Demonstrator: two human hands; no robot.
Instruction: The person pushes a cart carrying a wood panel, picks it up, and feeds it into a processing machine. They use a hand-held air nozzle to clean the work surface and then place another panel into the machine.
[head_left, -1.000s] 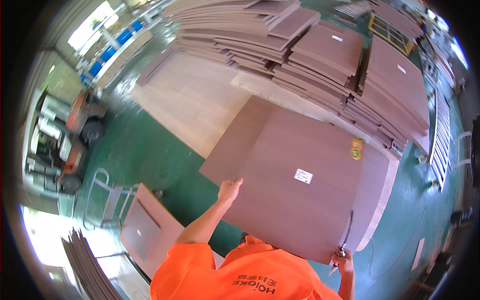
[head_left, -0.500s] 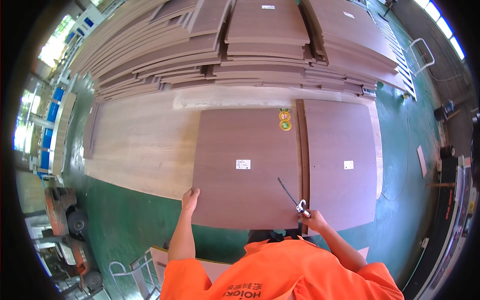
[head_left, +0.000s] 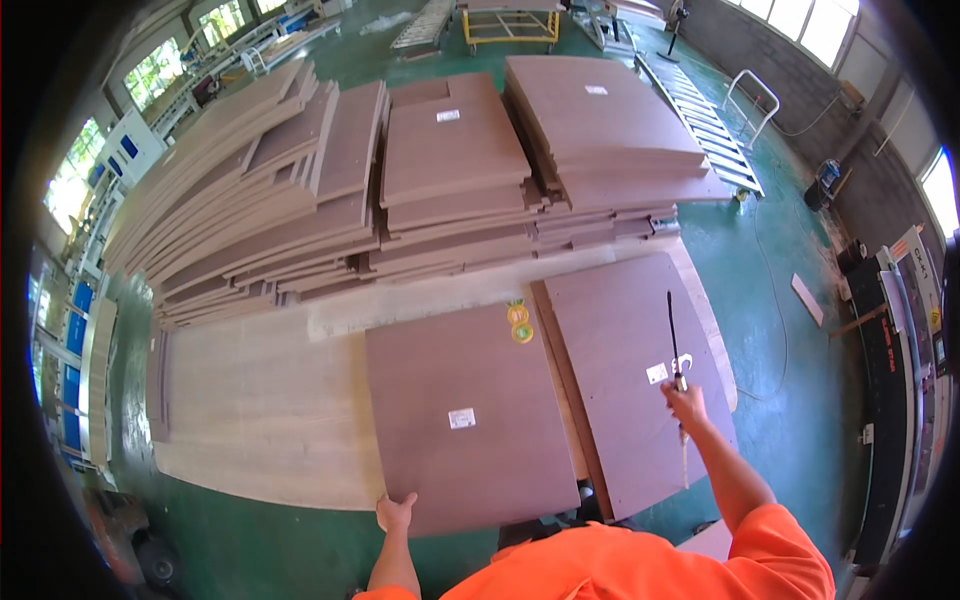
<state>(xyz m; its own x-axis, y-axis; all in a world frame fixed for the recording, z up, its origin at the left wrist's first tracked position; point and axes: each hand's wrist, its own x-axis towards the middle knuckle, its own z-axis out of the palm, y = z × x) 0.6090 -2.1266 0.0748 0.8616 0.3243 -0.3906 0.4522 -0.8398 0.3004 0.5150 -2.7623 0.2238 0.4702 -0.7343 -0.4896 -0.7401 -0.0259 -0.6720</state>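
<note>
A flat brown board [head_left: 470, 365] with a white label and round yellow-green stickers lies in front of me. My left hand [head_left: 396, 512] is closed on its near left edge, thumb on top and fingers hidden below. In my right hand [head_left: 684, 402] is an air blow gun [head_left: 681, 378] with a silver body and a long thin black nozzle pointing away from me. A pale hose seems to hang below that hand. The right hand is above a second brown board [head_left: 625, 420], which has its own white label [head_left: 656, 374]. A narrow brown strip [head_left: 570, 390] runs between both boards.
Both boards rest on a pale wooden platform [head_left: 260, 400]. Stacks of brown boards [head_left: 450, 150] rise along its far side. To the right stand a slatted roller conveyor [head_left: 705, 125] and a dark machine [head_left: 880, 400]. A vehicle with black wheels [head_left: 155, 560] is at lower left.
My right hand has moved right and farther out with the air blow gun, from the strip to above the right board. My left hand keeps its grip. The view has tilted up.
</note>
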